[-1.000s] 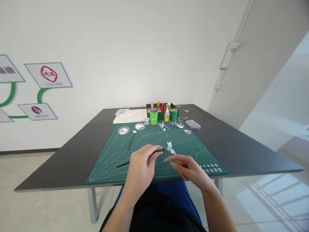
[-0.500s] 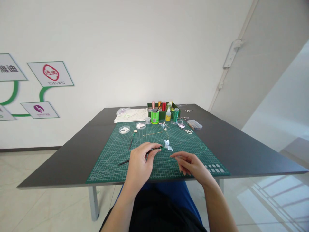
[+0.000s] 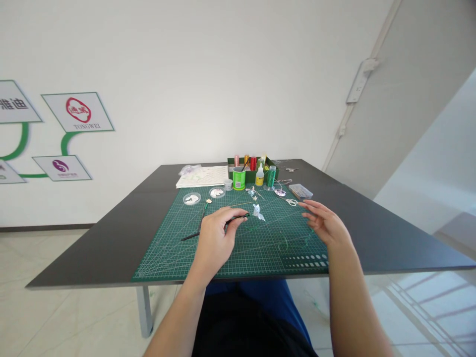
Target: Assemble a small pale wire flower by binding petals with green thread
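Observation:
My left hand [image 3: 217, 235] is closed around a thin dark stick [image 3: 191, 236]. The stick's rear end slants down to the left over the mat, and its dark tip shows past my fingertips. Just right of that tip lies a pale blue fabric-like flower [image 3: 258, 213]. My right hand [image 3: 327, 223] is raised at the right edge of the mat, its fingers bent a little and apart, with nothing visible in them. White-handled scissors [image 3: 292, 202] lie close to its fingertips; whether they touch is unclear.
The green cutting mat [image 3: 167, 253] covers the table's middle. Two shallow dishes [image 3: 192, 199] and a flower-tipped stick [image 3: 208, 202] lie at left. Behind are a green can [image 3: 239, 179], a glue bottle [image 3: 259, 176], a green thread spool [image 3: 271, 176] and a clear box [image 3: 300, 192].
My right hand has moved up and to the right, from beside the left fingertips to the scissors, and its pinched fingers have opened. My left hand keeps its hold, slightly farther forward.

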Demonstrator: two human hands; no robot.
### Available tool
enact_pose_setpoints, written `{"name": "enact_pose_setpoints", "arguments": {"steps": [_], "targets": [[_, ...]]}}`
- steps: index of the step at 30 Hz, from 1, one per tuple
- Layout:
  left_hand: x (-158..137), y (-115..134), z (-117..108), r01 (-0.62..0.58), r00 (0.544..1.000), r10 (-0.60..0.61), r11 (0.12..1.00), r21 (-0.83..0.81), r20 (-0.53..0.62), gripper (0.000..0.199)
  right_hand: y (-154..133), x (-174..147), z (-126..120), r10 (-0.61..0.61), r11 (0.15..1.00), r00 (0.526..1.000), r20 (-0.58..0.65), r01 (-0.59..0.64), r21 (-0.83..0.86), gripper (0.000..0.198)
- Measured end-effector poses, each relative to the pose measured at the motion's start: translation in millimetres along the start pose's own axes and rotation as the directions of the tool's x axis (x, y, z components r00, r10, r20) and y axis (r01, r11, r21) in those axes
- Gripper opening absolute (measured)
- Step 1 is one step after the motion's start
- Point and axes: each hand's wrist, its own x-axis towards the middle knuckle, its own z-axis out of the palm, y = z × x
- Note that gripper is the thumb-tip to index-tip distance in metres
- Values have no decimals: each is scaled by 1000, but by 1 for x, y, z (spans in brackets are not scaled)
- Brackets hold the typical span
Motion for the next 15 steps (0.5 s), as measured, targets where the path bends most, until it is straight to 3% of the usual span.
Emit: {"name": "enact_pose_setpoints", "arguments": {"steps": [3, 6, 10, 13, 15], "targets": [[0, -3, 1, 5, 1000, -6, 1000, 18, 9, 17, -2, -4, -12, -152, 966, 966, -209, 100, -240, 30], [2, -4, 3, 4, 1000, -5, 1000, 26, 20, 17, -8, -23, -8, -289, 890, 923, -253, 162, -426, 29], [6, -2, 6, -17, 1000, 16, 999, 30, 27, 18, -20, -62, 25, -293, 869, 955, -50, 244, -430, 39], [9, 2, 9, -41, 999, 40, 999, 35, 29, 17, -23, -91, 61, -196, 909, 970, 146, 236, -344, 46], [10, 4, 10, -49, 998, 47, 998, 32, 33, 17, -19, -107, 83, -120, 945, 949, 290, 199, -260, 52]]}}
